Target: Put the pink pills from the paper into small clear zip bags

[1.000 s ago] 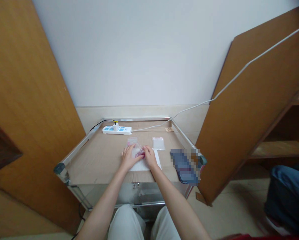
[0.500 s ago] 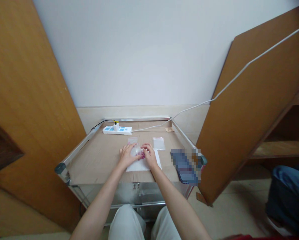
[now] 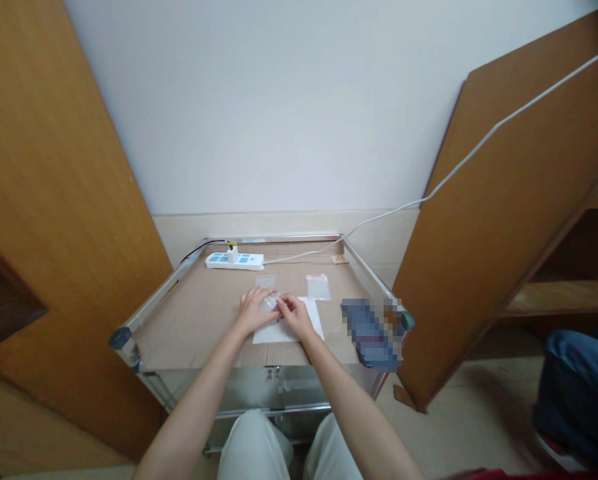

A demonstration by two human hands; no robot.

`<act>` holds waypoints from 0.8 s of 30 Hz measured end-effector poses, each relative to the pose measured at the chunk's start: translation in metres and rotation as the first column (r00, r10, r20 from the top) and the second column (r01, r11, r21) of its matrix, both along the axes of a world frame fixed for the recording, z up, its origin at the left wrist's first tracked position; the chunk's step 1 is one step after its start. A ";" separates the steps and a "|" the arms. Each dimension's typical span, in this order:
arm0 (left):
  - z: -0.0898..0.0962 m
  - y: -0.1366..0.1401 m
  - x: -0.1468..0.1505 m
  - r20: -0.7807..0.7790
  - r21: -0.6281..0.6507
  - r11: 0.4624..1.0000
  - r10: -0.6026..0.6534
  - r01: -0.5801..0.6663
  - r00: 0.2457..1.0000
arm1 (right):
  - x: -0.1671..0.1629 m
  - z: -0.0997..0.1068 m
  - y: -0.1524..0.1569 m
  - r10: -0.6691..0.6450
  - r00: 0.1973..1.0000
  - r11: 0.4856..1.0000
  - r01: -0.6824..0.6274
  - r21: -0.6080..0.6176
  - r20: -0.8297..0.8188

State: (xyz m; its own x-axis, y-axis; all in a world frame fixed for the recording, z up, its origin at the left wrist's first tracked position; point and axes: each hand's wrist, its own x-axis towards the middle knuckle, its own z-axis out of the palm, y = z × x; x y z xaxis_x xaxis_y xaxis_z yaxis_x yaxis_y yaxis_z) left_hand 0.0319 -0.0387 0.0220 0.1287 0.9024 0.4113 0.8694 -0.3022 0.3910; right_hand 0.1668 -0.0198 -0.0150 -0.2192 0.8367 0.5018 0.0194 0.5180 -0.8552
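Observation:
My left hand (image 3: 253, 311) is curled round a small clear plastic bag (image 3: 269, 303) above a white sheet of paper (image 3: 309, 327). Against the bag's right side, the fingers of my right hand (image 3: 293, 315) are pinched together; what they hold is hidden behind them. Just past my left fingertips lies another clear bag (image 3: 266, 280), flat on the cardboard. A stack of clear bags (image 3: 318, 287) lies farther right, beyond the paper.
Cardboard (image 3: 193, 320) covers the metal-railed cart top. A white power strip (image 3: 235, 261) with a plug sits at the back left, its white cable (image 3: 379, 217) running right. A dark blurred item (image 3: 371, 337) lies at the front right corner. Someone's jeans-clad leg (image 3: 579, 387) shows at far right.
The pinkish-red small pieces seen between my hands are now covered by them. My right hand has moved slightly left and down, its fingers closing together against the bag.

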 end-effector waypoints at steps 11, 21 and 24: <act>-0.001 0.005 -0.005 0.034 -0.060 0.998 -0.009 0.011 0.999 | 0.002 0.003 -0.001 -0.019 0.999 0.998 0.016 -0.065 -0.036; 0.022 0.013 -0.002 -0.162 -0.099 0.983 -0.169 0.155 0.972 | 0.008 -0.007 0.017 -0.384 0.918 0.910 0.360 -0.205 -0.095; 0.028 0.019 0.008 -0.251 -0.134 0.974 -0.211 0.182 0.945 | 0.006 -0.015 0.022 -0.321 0.946 0.910 0.294 -0.293 -0.047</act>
